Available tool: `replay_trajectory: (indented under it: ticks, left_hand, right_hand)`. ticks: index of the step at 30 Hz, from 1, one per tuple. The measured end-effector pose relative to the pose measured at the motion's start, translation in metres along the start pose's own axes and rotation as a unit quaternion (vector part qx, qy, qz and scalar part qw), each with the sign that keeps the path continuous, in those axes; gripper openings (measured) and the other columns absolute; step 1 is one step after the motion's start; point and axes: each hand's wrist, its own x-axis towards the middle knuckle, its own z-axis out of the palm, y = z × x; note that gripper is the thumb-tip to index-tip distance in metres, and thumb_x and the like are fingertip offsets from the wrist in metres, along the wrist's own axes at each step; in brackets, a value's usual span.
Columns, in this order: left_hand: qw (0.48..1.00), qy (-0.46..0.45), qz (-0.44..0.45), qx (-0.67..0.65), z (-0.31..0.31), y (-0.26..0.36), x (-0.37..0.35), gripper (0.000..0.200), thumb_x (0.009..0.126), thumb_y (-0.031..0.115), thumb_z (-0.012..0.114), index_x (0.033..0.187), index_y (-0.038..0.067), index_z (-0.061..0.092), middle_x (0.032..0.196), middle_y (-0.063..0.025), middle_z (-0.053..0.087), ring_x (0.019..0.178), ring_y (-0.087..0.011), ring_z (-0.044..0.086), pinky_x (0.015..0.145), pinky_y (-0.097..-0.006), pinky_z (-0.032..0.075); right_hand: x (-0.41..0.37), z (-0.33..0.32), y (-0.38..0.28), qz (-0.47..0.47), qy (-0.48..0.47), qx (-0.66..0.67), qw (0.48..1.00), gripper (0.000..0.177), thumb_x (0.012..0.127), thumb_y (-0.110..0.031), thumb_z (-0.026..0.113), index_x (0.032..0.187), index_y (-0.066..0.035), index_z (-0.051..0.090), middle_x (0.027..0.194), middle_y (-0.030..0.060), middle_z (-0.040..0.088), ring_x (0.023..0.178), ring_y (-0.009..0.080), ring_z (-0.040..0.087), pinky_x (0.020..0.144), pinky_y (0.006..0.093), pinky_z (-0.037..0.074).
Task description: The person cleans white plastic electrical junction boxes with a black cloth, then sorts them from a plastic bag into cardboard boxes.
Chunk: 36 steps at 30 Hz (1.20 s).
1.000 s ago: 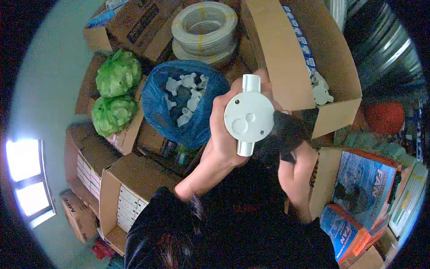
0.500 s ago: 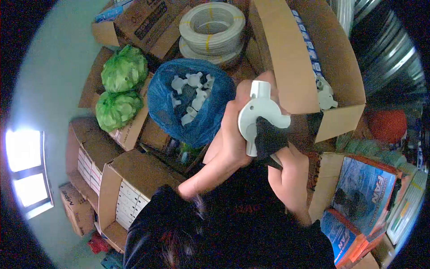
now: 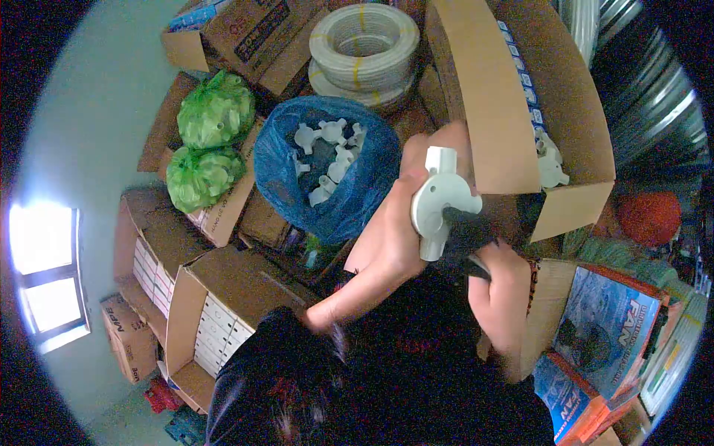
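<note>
My left hand (image 3: 401,234) is closed around a white round conduit junction box (image 3: 428,212) with pipe stubs, one pointing up and one down. A black cloth (image 3: 470,229) overlaps the right part of its face, somewhat smeared by motion. My right hand (image 3: 500,275) is closed on this cloth, just right of the box, and its fingers are partly hidden. Beyond my left forearm stands an open blue plastic bag (image 3: 279,189) with several similar white junction boxes (image 3: 342,163) inside.
Two green bags (image 3: 216,111) of white parts rest on boxes at left. White coiled tubing (image 3: 327,56) lies at the back. A tall open carton (image 3: 494,104) with white fittings rises just beyond my hands. Fan boxes (image 3: 613,327) stand at right, cartons (image 3: 234,279) at lower left.
The scene has shifted slightly right in view. The black cloth has slid rightward across the junction box, baring more of its lower stub. Both hands keep their hold.
</note>
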Motion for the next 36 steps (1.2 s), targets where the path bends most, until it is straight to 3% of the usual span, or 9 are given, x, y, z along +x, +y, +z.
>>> replay_trajectory:
  ticks: [3,6,9,13,14,17,27,30,36]
  left_hand:
    - [0.999,0.027,-0.017,0.001,0.002,-0.002,0.000,0.055,0.082,0.043,0.031,0.113,-0.001,0.042,0.086,-0.0144,0.058,0.081,-0.0259,0.057,0.075,-0.0354,0.045]
    - [1.000,0.015,0.000,0.004,0.002,0.000,-0.002,0.053,0.083,0.043,0.031,0.111,0.000,0.043,0.087,-0.0143,0.058,0.081,-0.0261,0.056,0.074,-0.0363,0.046]
    - [0.999,0.034,0.017,0.036,-0.005,0.001,-0.003,0.053,0.083,0.043,0.029,0.110,0.000,0.044,0.088,-0.0143,0.057,0.081,-0.0264,0.057,0.073,-0.0372,0.046]
    - [0.997,0.051,0.000,-0.052,-0.001,0.012,0.000,0.054,0.084,0.044,0.028,0.108,0.000,0.047,0.087,-0.0142,0.059,0.078,-0.0243,0.058,0.070,-0.0334,0.047]
    - [0.996,0.088,0.000,-0.018,0.001,0.015,0.001,0.054,0.084,0.045,0.028,0.105,0.000,0.050,0.088,-0.0150,0.061,0.078,-0.0238,0.059,0.068,-0.0313,0.048]
    - [0.998,0.048,-0.004,-0.043,0.000,0.019,-0.001,0.045,0.084,0.044,0.034,0.099,0.005,0.052,0.083,-0.0095,0.059,0.074,-0.0213,0.058,0.064,-0.0321,0.047]
    - [0.998,0.034,-0.014,-0.049,0.001,0.004,-0.003,0.053,0.082,0.052,0.034,0.101,0.005,0.051,0.088,-0.0127,0.058,0.079,-0.0244,0.056,0.071,-0.0342,0.045]
    - [1.000,0.013,0.009,-0.024,0.002,0.010,-0.005,0.052,0.081,0.051,0.036,0.102,0.006,0.050,0.087,-0.0109,0.057,0.079,-0.0228,0.056,0.070,-0.0327,0.044]
    - [0.998,0.008,-0.035,-0.060,-0.011,0.010,-0.002,0.049,0.082,0.047,0.039,0.104,0.004,0.049,0.089,-0.0102,0.057,0.081,-0.0217,0.055,0.073,-0.0316,0.044]
  right_hand:
    - [0.004,0.000,0.001,0.032,0.004,0.033,0.999,0.006,0.069,-0.002,0.048,0.074,0.001,0.050,0.067,0.0191,0.050,0.063,0.0390,0.050,0.055,0.0408,0.039]
    - [-0.004,0.007,0.009,-0.009,-0.021,0.017,1.000,0.018,0.066,-0.005,0.054,0.083,-0.004,0.056,0.077,0.0198,0.055,0.065,0.0376,0.055,0.056,0.0436,0.045]
    - [-0.003,0.012,0.007,-0.024,-0.023,0.044,0.998,0.016,0.065,-0.006,0.055,0.081,-0.004,0.057,0.075,0.0201,0.054,0.064,0.0376,0.054,0.055,0.0438,0.044]
    - [-0.001,0.012,0.009,-0.044,-0.053,0.047,0.997,0.016,0.065,-0.007,0.055,0.080,-0.005,0.058,0.074,0.0195,0.055,0.063,0.0371,0.055,0.054,0.0439,0.044]
    - [0.000,0.013,0.007,-0.053,-0.056,0.045,0.996,0.016,0.064,-0.008,0.055,0.080,-0.005,0.058,0.074,0.0194,0.055,0.063,0.0370,0.055,0.054,0.0438,0.045]
    - [0.001,0.015,0.005,-0.061,-0.061,0.042,0.995,0.018,0.063,-0.009,0.056,0.080,-0.007,0.059,0.076,0.0182,0.055,0.063,0.0363,0.055,0.054,0.0427,0.045]
    - [0.009,0.009,-0.013,-0.011,-0.097,0.011,0.995,0.023,0.060,-0.010,0.058,0.083,-0.011,0.059,0.079,0.0127,0.055,0.069,0.0328,0.056,0.070,0.0455,0.043]
    - [0.012,0.014,-0.012,-0.044,-0.049,0.029,0.997,0.022,0.060,-0.010,0.059,0.081,-0.011,0.058,0.077,0.0122,0.054,0.069,0.0321,0.056,0.070,0.0447,0.043]
    - [-0.002,0.015,-0.015,-0.064,-0.077,0.022,0.995,0.022,0.058,-0.009,0.059,0.080,-0.010,0.058,0.080,0.0120,0.054,0.068,0.0316,0.056,0.064,0.0438,0.043]
